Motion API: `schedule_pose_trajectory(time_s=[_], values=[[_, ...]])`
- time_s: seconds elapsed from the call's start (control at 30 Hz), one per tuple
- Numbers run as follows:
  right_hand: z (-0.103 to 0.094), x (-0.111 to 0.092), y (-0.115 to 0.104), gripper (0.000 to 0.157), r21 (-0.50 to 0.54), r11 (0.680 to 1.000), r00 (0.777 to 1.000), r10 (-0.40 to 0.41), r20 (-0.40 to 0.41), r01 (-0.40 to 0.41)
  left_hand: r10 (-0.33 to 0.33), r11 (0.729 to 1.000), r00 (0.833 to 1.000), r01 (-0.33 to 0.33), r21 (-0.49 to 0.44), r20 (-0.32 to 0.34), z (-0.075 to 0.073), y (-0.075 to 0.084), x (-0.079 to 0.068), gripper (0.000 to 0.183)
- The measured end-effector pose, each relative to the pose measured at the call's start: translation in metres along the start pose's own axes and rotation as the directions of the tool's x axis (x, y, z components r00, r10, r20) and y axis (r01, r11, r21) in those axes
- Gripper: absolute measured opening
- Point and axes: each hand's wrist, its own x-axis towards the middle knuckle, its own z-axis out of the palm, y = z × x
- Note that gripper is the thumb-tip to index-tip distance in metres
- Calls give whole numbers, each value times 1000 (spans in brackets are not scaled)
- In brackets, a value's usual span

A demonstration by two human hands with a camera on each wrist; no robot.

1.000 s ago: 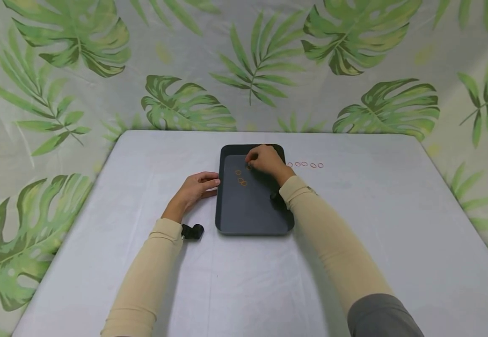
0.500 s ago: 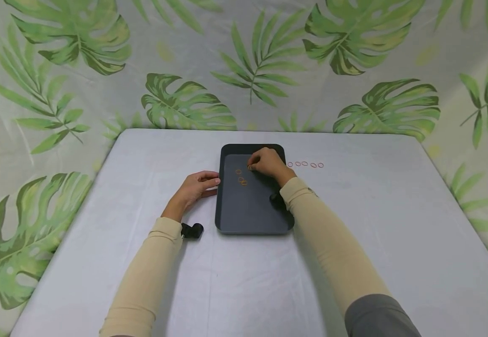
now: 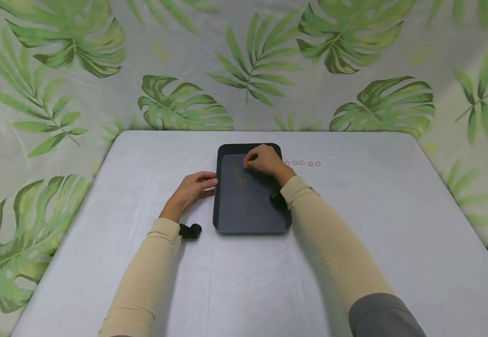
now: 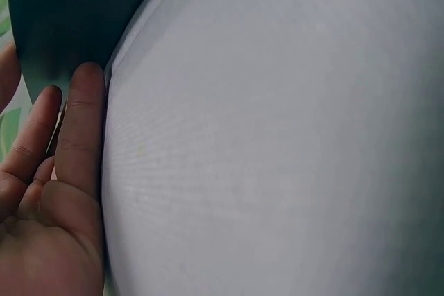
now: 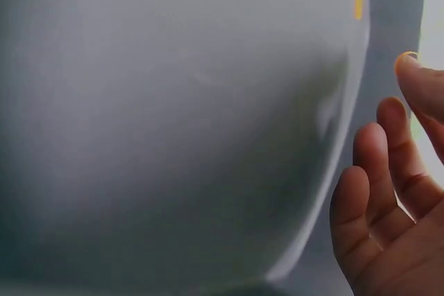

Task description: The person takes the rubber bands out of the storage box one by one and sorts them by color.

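Note:
A dark grey tray (image 3: 252, 210) lies on the table, with several thin orange rubber bands (image 3: 236, 172) on its floor left of centre. Over its far part my right hand (image 3: 265, 159) pinches one orange rubber band (image 5: 400, 62) between thumb and finger. The right wrist view shows that band as a thin loop at the thumb tip, the other fingers loosely bent. My left hand (image 3: 195, 187) rests beside the tray's left side, its fingertips at the outer wall. In the left wrist view its fingers (image 4: 83, 129) lie fairly straight against the dark tray wall.
Several red rubber bands (image 3: 301, 162) lie in a row on the white tablecloth (image 3: 366, 196), right of the tray's far corner. A leaf-patterned cloth (image 3: 252, 61) hangs behind the table. A black wrist camera (image 3: 191, 231) sits at the left cuff.
The right fingertips were down at the orange band on the tray; now they pinch it and have risen slightly. My left hand stays at the tray's side. The head view has shifted a little.

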Motion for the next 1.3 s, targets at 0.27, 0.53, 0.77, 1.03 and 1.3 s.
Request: schedule_pose_trajectory(time_s=[0.27, 0.53, 0.77, 1.03, 1.3], values=[[-12, -6, -4, 14, -61, 997, 999, -36, 17, 37, -1, 1000, 1000, 1, 11, -4, 0, 1, 0, 45], [-23, -16, -22, 13, -64, 991, 993, -116, 37, 118, 7, 1000, 1000, -7, 13, 5, 0, 1, -1, 46], [-32, -27, -28, 11, -67, 987, 990, -143, 5, 143, 3, 1000, 1000, -3, 9, 8, 0, 1, 0, 46], [-45, -44, -24, 13, -70, 985, 985, -164, -57, 160, 9, 1000, 1000, -9, 20, 5, -1, -1, -1, 46], [-63, -67, -1, 10, -15, 976, 967, -215, -139, 215, 4, 1000, 1000, -4, 2, 2, 0, -1, 0, 44]])
